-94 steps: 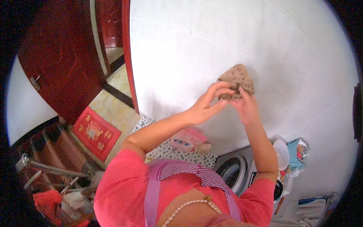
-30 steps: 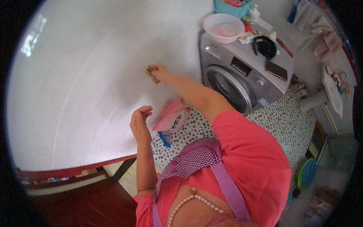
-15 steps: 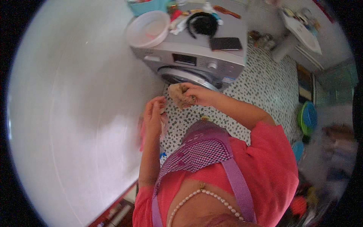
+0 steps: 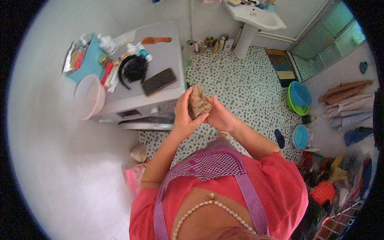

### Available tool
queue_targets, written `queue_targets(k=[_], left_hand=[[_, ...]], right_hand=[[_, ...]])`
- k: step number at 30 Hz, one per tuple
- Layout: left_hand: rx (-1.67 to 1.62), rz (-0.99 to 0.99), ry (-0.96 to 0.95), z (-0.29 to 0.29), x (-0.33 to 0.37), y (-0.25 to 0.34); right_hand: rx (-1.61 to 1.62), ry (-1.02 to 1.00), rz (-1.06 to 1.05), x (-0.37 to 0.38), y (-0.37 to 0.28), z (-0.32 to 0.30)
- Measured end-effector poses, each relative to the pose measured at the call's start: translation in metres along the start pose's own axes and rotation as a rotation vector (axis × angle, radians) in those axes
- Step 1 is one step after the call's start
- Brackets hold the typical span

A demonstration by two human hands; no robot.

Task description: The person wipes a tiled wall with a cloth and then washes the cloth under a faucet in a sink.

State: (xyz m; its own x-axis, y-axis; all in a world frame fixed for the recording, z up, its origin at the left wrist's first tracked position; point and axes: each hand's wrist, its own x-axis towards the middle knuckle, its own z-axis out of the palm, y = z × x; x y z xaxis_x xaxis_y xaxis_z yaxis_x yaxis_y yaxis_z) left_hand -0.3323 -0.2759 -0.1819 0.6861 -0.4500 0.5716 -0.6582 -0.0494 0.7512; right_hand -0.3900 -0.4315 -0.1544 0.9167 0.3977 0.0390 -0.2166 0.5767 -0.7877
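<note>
A crumpled tan-brown cloth (image 4: 200,102), thin and bunched, is held up between my two hands, above the floor and beside the washing machine's front corner. My left hand (image 4: 185,117) curls round its left side, thumb at the lower edge. At its right side my right hand (image 4: 221,116) presses with the fingers against the bundle's lower part; the thumb points up. What kind of cloth it is does not show. Parts of the fingers are hidden behind it.
Left ahead stands the grey washing machine (image 4: 162,34), bearing a phone (image 4: 159,82), a black hairband (image 4: 133,69), a brown comb (image 4: 156,40), a pale basin (image 4: 89,97) and a blue basket (image 4: 90,60). A pedestal sink (image 4: 260,18) stands ahead. Blue and green basins (image 4: 299,96) lie right.
My view has turned right, bringing sink and basins into sight. My left hand has come up from beside the wall to the cloth that my right hand held alone.
</note>
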Motion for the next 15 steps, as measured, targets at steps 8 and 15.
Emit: queue_targets(k=[8, 15], left_hand=[[-0.512, -0.561, -0.062, 0.067, 0.071, 0.042], [-0.644, -0.635, -0.072, 0.132, 0.238, -0.061]], right_hand=[[-0.099, 0.310, -0.054, -0.050, -0.064, -0.045], [-0.247, 0.411, -0.145, 0.042, -0.151, -0.205]])
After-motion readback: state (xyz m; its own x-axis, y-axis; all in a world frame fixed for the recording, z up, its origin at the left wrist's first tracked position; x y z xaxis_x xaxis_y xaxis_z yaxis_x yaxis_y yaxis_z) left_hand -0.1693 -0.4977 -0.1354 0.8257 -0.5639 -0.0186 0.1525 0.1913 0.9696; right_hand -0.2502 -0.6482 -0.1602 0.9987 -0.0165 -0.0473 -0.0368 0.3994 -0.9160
